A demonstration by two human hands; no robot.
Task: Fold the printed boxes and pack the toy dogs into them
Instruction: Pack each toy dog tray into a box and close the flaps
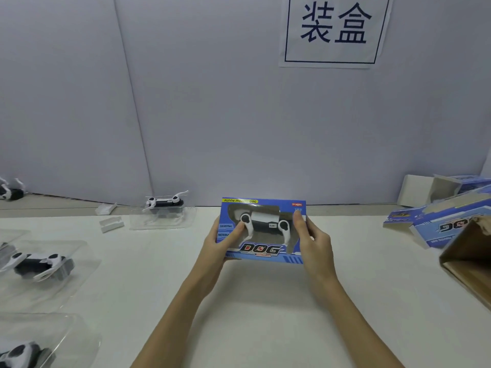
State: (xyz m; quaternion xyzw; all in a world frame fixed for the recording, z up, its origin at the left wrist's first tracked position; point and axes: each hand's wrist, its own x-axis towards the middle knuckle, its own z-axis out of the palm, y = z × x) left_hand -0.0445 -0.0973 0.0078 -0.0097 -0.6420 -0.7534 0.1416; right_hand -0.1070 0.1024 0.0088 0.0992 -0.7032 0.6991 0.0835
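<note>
A blue printed box (261, 254) marked DOG is held upright above the middle of the white table. Through its window I see a black and white toy dog (264, 224) inside. My left hand (221, 241) grips the box's left side, thumb on the front. My right hand (312, 235) grips its right side, thumb up along the front edge. More toy dogs lie in clear plastic trays: one at the back (164, 203), one at the left (42, 264), one at the bottom left (21, 354).
Flat and part-folded blue boxes (441, 224) are piled at the right, with a brown carton (470, 258) in front of them. Two small white plastic pieces (110, 217) lie left of the back tray. A grey wall with a paper sign (334, 30) stands behind the table.
</note>
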